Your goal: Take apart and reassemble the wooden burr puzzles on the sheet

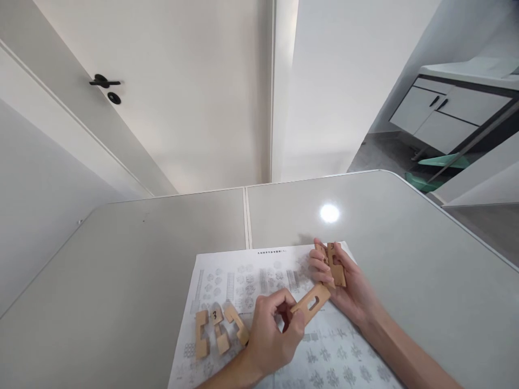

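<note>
Between the thumb and fingers of my left hand (273, 332) is a flat wooden puzzle piece (303, 312) with a long slot cut through it. Its far end reaches up to my right hand (352, 286), where it meets or nearly meets the fingers. My right hand grips notched wooden puzzle pieces (337, 270), one bearing a dark handwritten mark; the fingers partly hide them. Left of my left hand, three loose pieces lie on the printed sheet: a notched piece (201, 335), a piece marked 3 (220, 330) and a slanted notched piece (237, 323).
The printed sheet (227, 262), covered in small diagrams, lies on the grey table (121, 281), which has a seam and a bright light reflection. Beyond the far edge stand a white door with a black handle (104, 82) and, at right, a white cabinet (450, 111).
</note>
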`<state>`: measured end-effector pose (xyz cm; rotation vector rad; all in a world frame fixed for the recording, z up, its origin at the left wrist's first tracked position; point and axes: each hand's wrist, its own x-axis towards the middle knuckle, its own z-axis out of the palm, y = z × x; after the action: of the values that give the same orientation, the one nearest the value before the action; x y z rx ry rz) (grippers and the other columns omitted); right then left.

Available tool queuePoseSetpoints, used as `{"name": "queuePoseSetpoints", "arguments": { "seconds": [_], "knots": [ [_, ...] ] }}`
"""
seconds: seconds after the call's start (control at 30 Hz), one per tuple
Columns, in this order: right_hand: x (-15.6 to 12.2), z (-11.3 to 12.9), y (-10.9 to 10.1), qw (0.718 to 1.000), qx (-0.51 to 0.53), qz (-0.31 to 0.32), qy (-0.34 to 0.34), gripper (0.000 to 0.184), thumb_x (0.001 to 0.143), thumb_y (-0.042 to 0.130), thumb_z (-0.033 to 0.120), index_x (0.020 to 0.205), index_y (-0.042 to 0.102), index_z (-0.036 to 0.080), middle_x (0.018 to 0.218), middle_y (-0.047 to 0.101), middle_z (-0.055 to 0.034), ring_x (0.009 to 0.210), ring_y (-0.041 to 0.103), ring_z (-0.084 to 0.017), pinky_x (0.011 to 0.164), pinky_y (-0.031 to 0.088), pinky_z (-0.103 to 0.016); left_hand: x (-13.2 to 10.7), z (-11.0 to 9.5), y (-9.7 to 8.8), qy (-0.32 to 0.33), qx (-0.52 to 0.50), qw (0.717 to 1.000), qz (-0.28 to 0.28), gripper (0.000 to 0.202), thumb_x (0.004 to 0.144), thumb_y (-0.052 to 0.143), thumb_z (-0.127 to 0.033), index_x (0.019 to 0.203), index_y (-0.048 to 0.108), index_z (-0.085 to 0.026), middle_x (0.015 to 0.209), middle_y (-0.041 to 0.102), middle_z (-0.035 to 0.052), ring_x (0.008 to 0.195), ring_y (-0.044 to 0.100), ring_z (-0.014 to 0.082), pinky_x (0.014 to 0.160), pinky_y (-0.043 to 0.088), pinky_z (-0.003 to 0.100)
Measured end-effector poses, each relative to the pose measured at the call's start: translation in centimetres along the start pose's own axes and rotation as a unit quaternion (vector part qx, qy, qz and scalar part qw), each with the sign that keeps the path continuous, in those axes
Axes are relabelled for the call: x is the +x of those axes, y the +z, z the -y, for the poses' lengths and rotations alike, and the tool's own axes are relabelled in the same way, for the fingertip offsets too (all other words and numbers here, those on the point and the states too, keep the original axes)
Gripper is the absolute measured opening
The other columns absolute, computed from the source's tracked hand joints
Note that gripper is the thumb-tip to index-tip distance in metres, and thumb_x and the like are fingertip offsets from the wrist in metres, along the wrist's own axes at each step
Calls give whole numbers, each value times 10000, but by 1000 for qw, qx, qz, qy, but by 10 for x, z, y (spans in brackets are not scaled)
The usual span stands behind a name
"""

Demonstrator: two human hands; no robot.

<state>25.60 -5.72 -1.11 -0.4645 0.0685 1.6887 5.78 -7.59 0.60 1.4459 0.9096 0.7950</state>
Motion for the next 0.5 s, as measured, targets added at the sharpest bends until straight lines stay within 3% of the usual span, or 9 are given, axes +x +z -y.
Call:
{"name": "queuePoseSetpoints", "arguments": {
  "seconds": [0.1,0.23,0.37,0.5],
  "knots": [
    [1,3,-3,1000,-24,6,7,193,1055,605,340,1181,632,197,830,537,16,582,509,-98,439,506,-174,-2,2,-2,11,-21,1000,6,463,978,577,-556,698,410,-228,452,428,-59,412,382,88,471,298,244],
    [0,4,-3,998,-55,-12,12,243,994,658,347,1185,662,196,922,631,-23,710,602,-130,651,617,-246,-3,4,-1,-20,-74,997,3,471,1032,498,-635,800,403,-236,472,447,-80,397,372,77,453,296,224],
    [-2,4,-2,993,-114,-23,8,323,892,723,210,1214,690,199,1068,710,-51,822,666,-161,769,620,-286,-3,2,1,-33,-105,994,-12,457,1065,449,-634,856,415,-229,561,472,-79,448,401,71,501,361,219],
    [-3,2,-2,984,-177,-1,36,217,975,727,233,1187,712,191,1055,717,-47,785,660,-136,784,603,-261,0,0,1,-51,-133,989,-44,440,1081,437,-610,880,436,-219,689,508,-59,492,452,64,518,396,217]
  ]
}}
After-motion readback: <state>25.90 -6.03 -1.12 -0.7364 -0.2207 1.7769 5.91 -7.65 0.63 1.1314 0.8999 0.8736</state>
